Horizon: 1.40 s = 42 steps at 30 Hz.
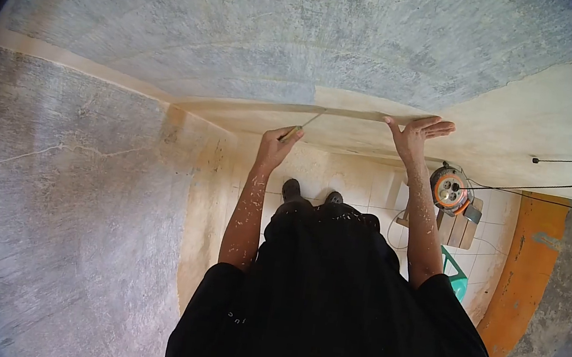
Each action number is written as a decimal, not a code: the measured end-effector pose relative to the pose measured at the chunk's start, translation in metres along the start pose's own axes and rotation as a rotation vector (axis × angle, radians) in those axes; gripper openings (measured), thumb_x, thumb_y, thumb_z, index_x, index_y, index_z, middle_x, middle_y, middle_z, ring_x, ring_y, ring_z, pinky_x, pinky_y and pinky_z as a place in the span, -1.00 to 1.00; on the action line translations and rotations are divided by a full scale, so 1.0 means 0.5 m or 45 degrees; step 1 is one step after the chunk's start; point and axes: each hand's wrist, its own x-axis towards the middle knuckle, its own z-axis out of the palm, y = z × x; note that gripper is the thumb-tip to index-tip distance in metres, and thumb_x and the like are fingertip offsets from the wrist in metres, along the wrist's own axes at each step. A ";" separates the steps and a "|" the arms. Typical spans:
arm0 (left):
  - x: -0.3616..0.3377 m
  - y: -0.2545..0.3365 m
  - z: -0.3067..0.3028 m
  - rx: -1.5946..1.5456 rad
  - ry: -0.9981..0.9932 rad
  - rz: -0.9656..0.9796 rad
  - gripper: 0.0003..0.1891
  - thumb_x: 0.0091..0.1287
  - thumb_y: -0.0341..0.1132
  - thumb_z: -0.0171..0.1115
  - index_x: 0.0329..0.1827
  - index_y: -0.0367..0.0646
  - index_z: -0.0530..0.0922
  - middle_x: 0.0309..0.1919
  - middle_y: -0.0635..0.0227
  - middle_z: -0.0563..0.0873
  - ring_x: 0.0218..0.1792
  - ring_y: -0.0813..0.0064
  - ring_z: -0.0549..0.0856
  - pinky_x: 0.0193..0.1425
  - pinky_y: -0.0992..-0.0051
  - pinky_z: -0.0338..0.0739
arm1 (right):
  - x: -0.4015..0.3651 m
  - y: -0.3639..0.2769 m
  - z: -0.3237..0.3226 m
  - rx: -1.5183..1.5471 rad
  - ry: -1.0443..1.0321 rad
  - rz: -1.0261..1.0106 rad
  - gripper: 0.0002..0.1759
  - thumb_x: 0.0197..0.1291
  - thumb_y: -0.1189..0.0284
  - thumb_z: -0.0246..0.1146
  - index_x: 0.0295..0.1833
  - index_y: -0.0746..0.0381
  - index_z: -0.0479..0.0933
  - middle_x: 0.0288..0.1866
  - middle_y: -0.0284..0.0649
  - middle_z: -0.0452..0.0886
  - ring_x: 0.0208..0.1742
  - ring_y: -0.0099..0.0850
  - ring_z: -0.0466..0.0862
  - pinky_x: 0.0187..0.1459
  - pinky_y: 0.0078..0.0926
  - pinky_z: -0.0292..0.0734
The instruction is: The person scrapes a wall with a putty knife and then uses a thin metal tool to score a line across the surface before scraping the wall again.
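Note:
My left hand (277, 147) is closed round the light-coloured handle of a scraper (313, 118). Its thin blade, seen nearly edge-on, points up and to the right, with the tip right at the cream band of the wall (361, 104). Farther right, my right hand (416, 136) is open, palm toward that band, thumb apart from the outstretched fingers. Above both hands spreads a rough grey area of wall (305, 36) with a ragged border against the cream paint. Pale flakes speckle both of my forearms.
An orange and black cable reel (448, 189) rests on a low wooden stool (458, 230) to the right, with cords running off it. Below it is a green plastic object (457, 277). White tiles (365, 182) cover the floor; a grey side wall (72, 208) stands left.

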 end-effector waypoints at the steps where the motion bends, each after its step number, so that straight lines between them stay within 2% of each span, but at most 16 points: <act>1: -0.002 -0.003 0.001 -0.002 0.029 0.023 -0.61 0.31 -0.13 0.35 -0.05 -0.34 0.67 -0.33 0.17 0.77 -0.32 0.59 0.64 -0.17 0.53 0.54 | -0.002 0.001 -0.001 0.008 -0.004 -0.002 0.53 0.06 -0.28 0.25 0.34 0.42 -0.85 0.21 0.64 -0.93 0.22 0.48 -0.95 0.14 0.55 -0.84; 10: 0.013 0.008 0.006 -0.051 -0.051 0.059 -0.62 0.31 -0.14 0.35 -0.05 -0.35 0.67 -0.32 0.14 0.78 -0.30 0.57 0.66 -0.13 0.52 0.54 | 0.002 -0.011 -0.010 0.024 -0.002 0.011 0.53 0.06 -0.29 0.24 0.32 0.41 -0.87 0.20 0.63 -0.94 0.23 0.49 -0.94 0.14 0.57 -0.81; 13: -0.004 0.013 0.004 -0.012 -0.093 -0.122 -0.60 0.32 -0.14 0.34 -0.01 -0.35 0.66 -0.19 0.14 0.78 -0.18 0.54 0.66 -0.02 0.50 0.53 | 0.001 -0.017 -0.005 0.049 -0.017 0.030 0.54 0.05 -0.30 0.24 0.32 0.42 -0.87 0.20 0.62 -0.95 0.23 0.50 -0.93 0.15 0.57 -0.79; 16: 0.005 0.004 0.003 -0.024 -0.034 0.010 -0.61 0.33 -0.15 0.33 -0.01 -0.35 0.66 -0.24 0.20 0.78 -0.22 0.57 0.64 -0.05 0.52 0.53 | 0.005 -0.012 -0.008 0.042 -0.019 0.037 0.55 0.04 -0.31 0.24 0.32 0.42 -0.88 0.21 0.62 -0.95 0.23 0.51 -0.93 0.15 0.57 -0.79; 19: -0.017 0.014 0.027 -0.135 -0.037 -0.173 -0.62 0.33 -0.16 0.33 -0.01 -0.35 0.66 -0.30 0.31 0.76 -0.26 0.60 0.60 -0.08 0.53 0.52 | 0.004 -0.023 0.006 0.087 -0.016 0.070 0.55 0.03 -0.32 0.24 0.31 0.43 -0.87 0.21 0.61 -0.96 0.23 0.51 -0.93 0.15 0.57 -0.79; 22: -0.005 -0.007 0.000 -0.160 -0.043 -0.214 -0.59 0.33 -0.14 0.33 0.00 -0.35 0.65 -0.33 0.39 0.73 -0.26 0.66 0.56 -0.10 0.54 0.50 | 0.014 -0.014 -0.005 0.050 0.005 0.040 0.55 0.03 -0.33 0.23 0.31 0.42 -0.88 0.21 0.61 -0.96 0.23 0.50 -0.94 0.15 0.58 -0.79; 23: 0.008 -0.010 0.013 -0.141 -0.110 -0.096 -0.56 0.32 -0.09 0.33 -0.01 -0.35 0.66 -0.36 0.41 0.71 -0.29 0.68 0.54 -0.14 0.58 0.49 | 0.014 -0.018 -0.005 0.068 0.002 0.070 0.55 0.03 -0.34 0.22 0.31 0.42 -0.88 0.21 0.60 -0.96 0.23 0.49 -0.94 0.15 0.58 -0.79; 26: -0.009 0.002 0.037 -0.191 -0.026 -0.098 -0.54 0.31 -0.04 0.33 -0.01 -0.33 0.67 -0.43 0.47 0.66 -0.37 0.70 0.51 -0.24 0.61 0.46 | 0.011 -0.022 0.009 0.086 -0.010 0.067 0.56 0.03 -0.34 0.22 0.30 0.43 -0.90 0.21 0.59 -0.97 0.24 0.47 -0.95 0.15 0.57 -0.80; 30: -0.020 0.014 -0.002 -0.133 -0.020 -0.282 -0.55 0.32 -0.03 0.32 -0.05 -0.33 0.69 -0.53 0.53 0.55 -0.43 0.70 0.42 -0.33 0.55 0.39 | 0.005 -0.018 0.001 0.043 -0.044 0.072 0.56 0.04 -0.34 0.22 0.29 0.44 -0.90 0.21 0.58 -0.97 0.24 0.47 -0.95 0.16 0.56 -0.80; 33: -0.010 -0.005 -0.004 -0.098 -0.051 -0.213 -0.57 0.32 -0.03 0.32 -0.11 -0.31 0.71 -0.57 0.54 0.49 -0.47 0.70 0.37 -0.39 0.57 0.32 | 0.007 -0.026 0.008 0.059 0.007 0.089 0.56 0.04 -0.34 0.21 0.29 0.45 -0.89 0.21 0.59 -0.97 0.24 0.47 -0.94 0.15 0.56 -0.80; 36: -0.023 -0.014 0.013 -0.083 0.038 -0.027 -0.55 0.33 0.02 0.29 -0.14 -0.28 0.72 -0.61 0.57 0.43 -0.54 0.70 0.31 -0.45 0.60 0.24 | 0.006 -0.031 0.008 0.142 0.009 0.118 0.55 0.05 -0.33 0.22 0.30 0.46 -0.88 0.20 0.60 -0.97 0.24 0.48 -0.93 0.15 0.57 -0.80; 39: -0.005 -0.022 -0.035 0.023 -0.208 -0.305 -0.51 0.36 0.09 0.22 -0.13 -0.26 0.71 -0.62 0.55 0.45 -0.59 0.68 0.32 -0.51 0.61 0.23 | 0.007 -0.030 0.005 0.122 -0.007 0.113 0.55 0.05 -0.31 0.23 0.30 0.46 -0.87 0.21 0.60 -0.95 0.26 0.48 -0.92 0.17 0.55 -0.80; 42: 0.009 0.007 -0.080 -0.040 -0.358 -0.479 -0.48 0.38 0.14 0.15 -0.11 -0.22 0.71 -0.64 0.57 0.43 -0.63 0.71 0.31 -0.57 0.61 0.20 | 0.003 -0.030 0.006 0.133 0.011 0.138 0.54 0.05 -0.33 0.21 0.31 0.45 -0.87 0.24 0.61 -0.92 0.27 0.48 -0.91 0.20 0.52 -0.77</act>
